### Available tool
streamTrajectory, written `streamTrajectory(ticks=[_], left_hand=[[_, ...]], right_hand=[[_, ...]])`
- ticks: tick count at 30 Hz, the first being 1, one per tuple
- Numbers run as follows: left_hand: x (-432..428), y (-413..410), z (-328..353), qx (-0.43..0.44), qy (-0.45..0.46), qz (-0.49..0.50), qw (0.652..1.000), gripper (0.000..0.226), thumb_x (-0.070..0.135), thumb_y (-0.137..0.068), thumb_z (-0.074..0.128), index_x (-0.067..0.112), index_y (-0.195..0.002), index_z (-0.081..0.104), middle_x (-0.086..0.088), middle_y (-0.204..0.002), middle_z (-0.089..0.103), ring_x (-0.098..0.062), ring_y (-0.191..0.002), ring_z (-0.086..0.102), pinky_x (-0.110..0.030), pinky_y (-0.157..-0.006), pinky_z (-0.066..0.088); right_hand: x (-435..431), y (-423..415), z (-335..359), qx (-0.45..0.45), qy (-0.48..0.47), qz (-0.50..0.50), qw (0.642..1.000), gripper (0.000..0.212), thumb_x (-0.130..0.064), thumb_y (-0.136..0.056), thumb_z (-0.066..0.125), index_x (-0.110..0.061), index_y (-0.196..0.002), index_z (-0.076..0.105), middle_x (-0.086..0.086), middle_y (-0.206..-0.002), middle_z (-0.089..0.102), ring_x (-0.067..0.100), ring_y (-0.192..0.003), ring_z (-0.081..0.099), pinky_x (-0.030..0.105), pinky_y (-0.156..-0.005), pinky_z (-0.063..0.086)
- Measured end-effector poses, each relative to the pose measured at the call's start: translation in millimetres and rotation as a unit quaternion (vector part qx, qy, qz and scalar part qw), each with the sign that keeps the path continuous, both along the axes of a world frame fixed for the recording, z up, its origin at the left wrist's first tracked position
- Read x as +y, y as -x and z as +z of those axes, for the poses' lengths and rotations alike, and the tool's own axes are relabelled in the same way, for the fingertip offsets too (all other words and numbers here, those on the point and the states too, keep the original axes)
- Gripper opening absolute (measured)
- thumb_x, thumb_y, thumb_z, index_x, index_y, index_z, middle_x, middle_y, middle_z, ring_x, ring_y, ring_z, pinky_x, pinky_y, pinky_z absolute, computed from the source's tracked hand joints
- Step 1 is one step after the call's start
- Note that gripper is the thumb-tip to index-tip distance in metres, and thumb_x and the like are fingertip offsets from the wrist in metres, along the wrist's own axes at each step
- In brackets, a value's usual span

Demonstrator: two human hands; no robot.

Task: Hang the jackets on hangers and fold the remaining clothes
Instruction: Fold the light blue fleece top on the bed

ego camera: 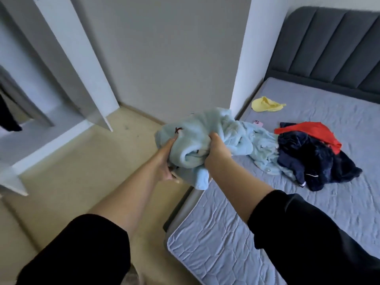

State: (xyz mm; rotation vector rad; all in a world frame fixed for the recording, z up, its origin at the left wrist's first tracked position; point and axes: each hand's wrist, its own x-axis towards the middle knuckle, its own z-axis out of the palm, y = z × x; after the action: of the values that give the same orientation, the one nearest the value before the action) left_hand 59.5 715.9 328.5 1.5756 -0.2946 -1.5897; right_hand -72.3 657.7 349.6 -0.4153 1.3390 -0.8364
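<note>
left hand (166, 159) and right hand (216, 153) each clench a fistful of the light blue fleece garment (197, 138), held bunched above the left edge of the mattress (226, 233). to do this step well, find the collar or shoulder seams and shake the thick, plush pile open before choosing hanger or fold. further onto the quilted, wrinkled mattress lie a dark navy fuzzy heap (308, 161) and a thin red garment (308, 130); beyond them, a crumpled yellow piece (265, 104) near the padded, channelled headboard (329, 48).
</note>
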Motion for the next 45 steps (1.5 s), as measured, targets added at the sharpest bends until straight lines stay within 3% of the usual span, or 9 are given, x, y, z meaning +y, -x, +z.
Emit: streamTrajectory(ticks=[6,10,13,19,27,31,36,41,45], left_hand=[[48,-98,68,0.07,0.024,0.015,0.997,0.078,0.054,-0.062,0.08,0.015,-0.124,0.054,-0.01,-0.129,0.053,-0.033,-0.116,0.055,-0.058,-0.083,0.048],[70,-162,99,0.07,0.023,0.132,0.988,0.076,0.036,-0.043,0.09,0.016,-0.111,0.063,-0.009,-0.108,0.069,-0.027,-0.101,0.066,-0.046,-0.072,0.054],[81,-200,117,0.084,0.041,0.194,0.977,0.049,0.025,-0.06,0.08,0.017,-0.105,0.065,-0.002,-0.099,0.072,-0.021,-0.095,0.067,-0.032,-0.069,0.052],[90,-252,142,0.031,0.099,0.26,0.96,0.02,0.021,-0.079,0.068,0.01,-0.095,0.068,-0.008,-0.087,0.074,-0.023,-0.077,0.071,-0.031,-0.059,0.055],[81,-329,145,-0.055,0.151,0.313,0.936,0.015,0.022,-0.087,0.064,0.009,-0.09,0.067,-0.01,-0.072,0.073,-0.023,-0.062,0.07,-0.03,-0.053,0.055],[56,-394,146,-0.082,0.129,0.336,0.929,0.017,0.021,-0.086,0.065,0.006,-0.077,0.065,-0.011,-0.062,0.07,-0.025,-0.064,0.066,-0.035,-0.061,0.051],[-21,-504,144,-0.094,0.138,0.379,0.91,0.01,0.014,-0.082,0.063,0.008,-0.084,0.07,-0.012,-0.082,0.072,-0.029,-0.079,0.067,-0.041,-0.081,0.054],[-112,-607,147,-0.103,0.133,0.384,0.908,0.018,0.015,-0.091,0.051,0.003,-0.084,0.063,-0.011,-0.066,0.065,-0.025,-0.057,0.064,-0.031,-0.061,0.053],[-150,-678,151,-0.11,0.156,0.406,0.894,0.02,0.012,-0.096,0.047,0.0,-0.09,0.062,-0.014,-0.081,0.063,-0.03,-0.076,0.059,-0.04,-0.083,0.05]], right_hand=[[19,-111,67,-0.045,0.042,0.069,0.996,0.038,-0.036,-0.06,0.069,-0.016,-0.092,0.064,0.003,-0.079,0.072,0.024,-0.071,0.069,0.038,-0.071,0.056],[31,-186,99,-0.065,0.065,0.129,0.987,0.042,-0.038,-0.06,0.07,-0.014,-0.095,0.066,0.005,-0.08,0.073,0.026,-0.073,0.07,0.039,-0.076,0.057],[39,-231,116,-0.067,0.082,0.175,0.979,0.043,-0.036,-0.059,0.071,-0.012,-0.094,0.066,0.007,-0.082,0.074,0.026,-0.075,0.071,0.039,-0.077,0.057],[39,-297,141,-0.067,0.105,0.247,0.961,0.039,-0.035,-0.065,0.069,-0.016,-0.099,0.067,0.003,-0.088,0.073,0.023,-0.078,0.07,0.032,-0.069,0.055],[23,-399,138,-0.1,0.108,0.312,0.939,0.039,-0.033,-0.074,0.068,-0.012,-0.108,0.066,0.006,-0.098,0.072,0.023,-0.089,0.069,0.037,-0.087,0.055],[-6,-469,132,-0.109,0.1,0.351,0.925,0.039,-0.036,-0.075,0.067,-0.012,-0.106,0.066,0.007,-0.1,0.072,0.025,-0.09,0.068,0.038,-0.088,0.054],[-85,-573,131,-0.142,0.114,0.357,0.916,0.043,-0.032,-0.072,0.072,-0.012,-0.109,0.065,0.006,-0.099,0.072,0.026,-0.091,0.069,0.041,-0.089,0.054],[-171,-676,138,-0.137,0.116,0.357,0.917,0.037,-0.027,-0.072,0.07,-0.011,-0.105,0.063,0.007,-0.097,0.071,0.026,-0.086,0.068,0.041,-0.084,0.055],[-213,-758,145,-0.128,0.1,0.379,0.911,0.038,-0.029,-0.071,0.07,-0.012,-0.103,0.058,0.005,-0.094,0.068,0.023,-0.081,0.065,0.032,-0.07,0.053]])
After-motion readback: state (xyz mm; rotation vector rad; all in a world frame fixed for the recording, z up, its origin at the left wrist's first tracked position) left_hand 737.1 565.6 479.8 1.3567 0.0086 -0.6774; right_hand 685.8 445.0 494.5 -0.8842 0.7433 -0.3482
